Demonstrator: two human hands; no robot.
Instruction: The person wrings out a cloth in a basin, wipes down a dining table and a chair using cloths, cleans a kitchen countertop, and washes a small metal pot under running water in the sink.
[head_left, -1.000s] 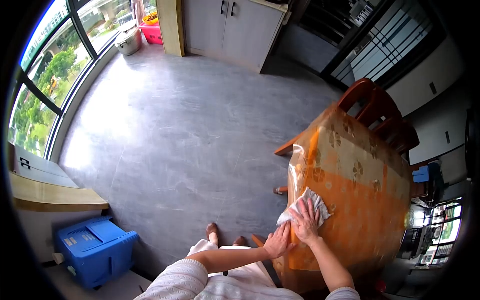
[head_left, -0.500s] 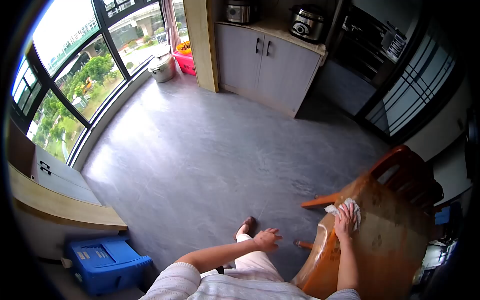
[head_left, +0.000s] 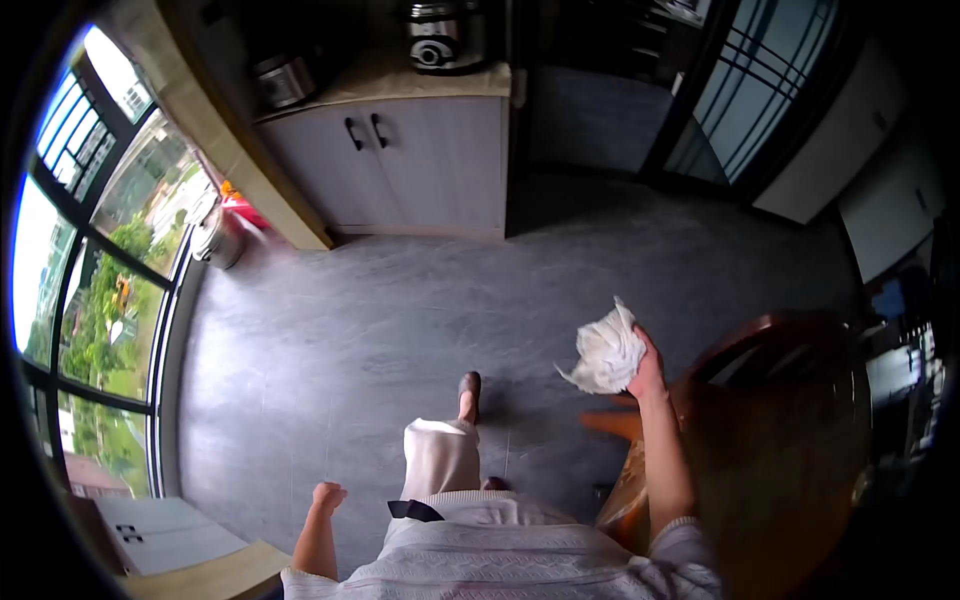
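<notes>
A crumpled whitish cloth (head_left: 608, 350) hangs above the grey floor, with my right hand (head_left: 648, 366) closed on it at its right side. The hand is beside the table and a brown chair, lifted off the tabletop. My left hand (head_left: 329, 494) is down at my left side, its fingers curled in and nothing visible in them. The orange-covered table (head_left: 628, 500) lies at the lower right, partly behind my right forearm and blurred. A brown wooden chair (head_left: 770, 335) stands against it.
A grey cabinet (head_left: 420, 165) ahead carries a cooker (head_left: 440, 40) and a smaller metal appliance (head_left: 284, 80). A lidded pot (head_left: 215, 238) is by the windows at left. A sliding glass door (head_left: 750, 90) stands back right. A white cabinet (head_left: 175, 535) is at lower left.
My right hand has lifted the cloth off the table. My left hand has swung down to the left, its fingers now curled. The view has turned and moved toward the cabinet.
</notes>
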